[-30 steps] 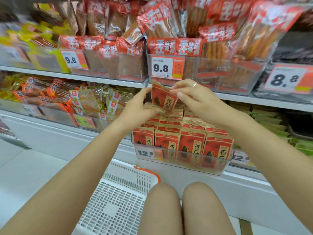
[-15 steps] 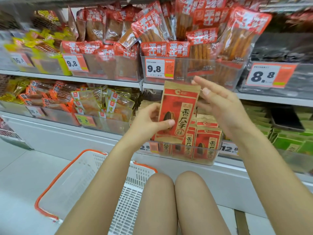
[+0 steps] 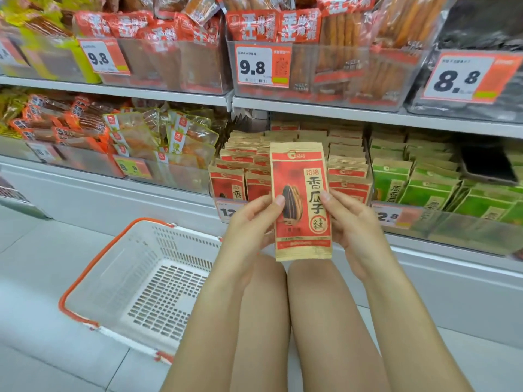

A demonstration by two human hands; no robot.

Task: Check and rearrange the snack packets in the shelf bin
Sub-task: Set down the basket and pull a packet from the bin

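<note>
A red and tan sunflower-seed packet [image 3: 300, 199] stands upright in front of the shelf, its printed face toward me. My left hand [image 3: 252, 224] grips its left edge with the thumb on the front. My right hand [image 3: 349, 222] grips its right edge the same way. Behind the packet, the clear shelf bin [image 3: 226, 210] on the lower shelf holds several rows of matching red packets [image 3: 349, 171] standing upright. The bin's front wall is partly hidden by my hands.
A white shopping basket with an orange rim [image 3: 141, 278] sits on the floor at my left, nothing in it. Green packets [image 3: 424, 188] fill the bin to the right. Orange snack bags [image 3: 158, 142] lie left. The upper shelf [image 3: 311, 108] carries price tags. My knees are below the packet.
The packet came out of the bin and turned upright, first held by my left hand alone. Now it sits lower and both hands hold its edges. The view has dropped toward the basket.
</note>
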